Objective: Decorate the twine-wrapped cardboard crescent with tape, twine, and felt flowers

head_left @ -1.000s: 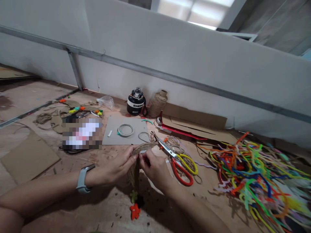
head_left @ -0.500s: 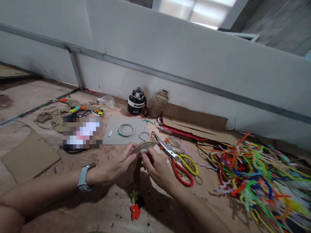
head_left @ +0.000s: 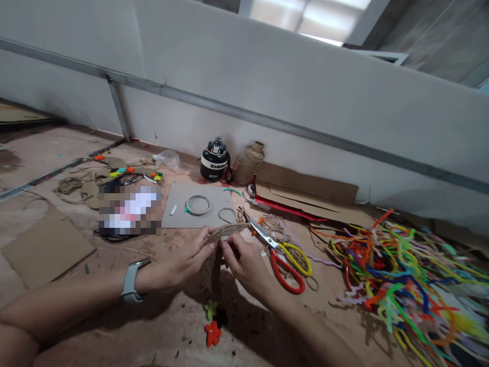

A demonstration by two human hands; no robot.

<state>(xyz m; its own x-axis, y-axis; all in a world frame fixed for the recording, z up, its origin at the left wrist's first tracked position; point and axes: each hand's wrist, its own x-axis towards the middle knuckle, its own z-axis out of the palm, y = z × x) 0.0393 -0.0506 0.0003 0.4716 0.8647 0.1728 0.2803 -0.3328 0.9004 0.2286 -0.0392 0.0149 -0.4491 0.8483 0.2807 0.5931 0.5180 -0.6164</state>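
A curved band wrapped in brown twine (head_left: 210, 270) is held up over the table between both hands. My left hand (head_left: 191, 254) grips its left side, thumb on the near face and fingers behind. My right hand (head_left: 244, 260) is closed at the band's inner edge, thumb and fingers pinched together; a small pale piece shows by the fingertips, too small to name. Scissors (head_left: 273, 243) with one yellow and one red handle lie just right of my right hand. Below the band are a green felt-like flower (head_left: 210, 309) and an orange flower (head_left: 213, 333).
Colourful pipe cleaners (head_left: 405, 285) are heaped at the right. Behind are a grey board (head_left: 179, 204) bearing a pale ring (head_left: 198, 205), a black bottle (head_left: 214, 163), a twine spool (head_left: 249, 162) and folded cardboard (head_left: 305, 188). A cardboard sheet (head_left: 49, 244) lies left.
Almost nothing differs. The band and the fingers of my right hand have shifted very slightly; both hands keep their hold.
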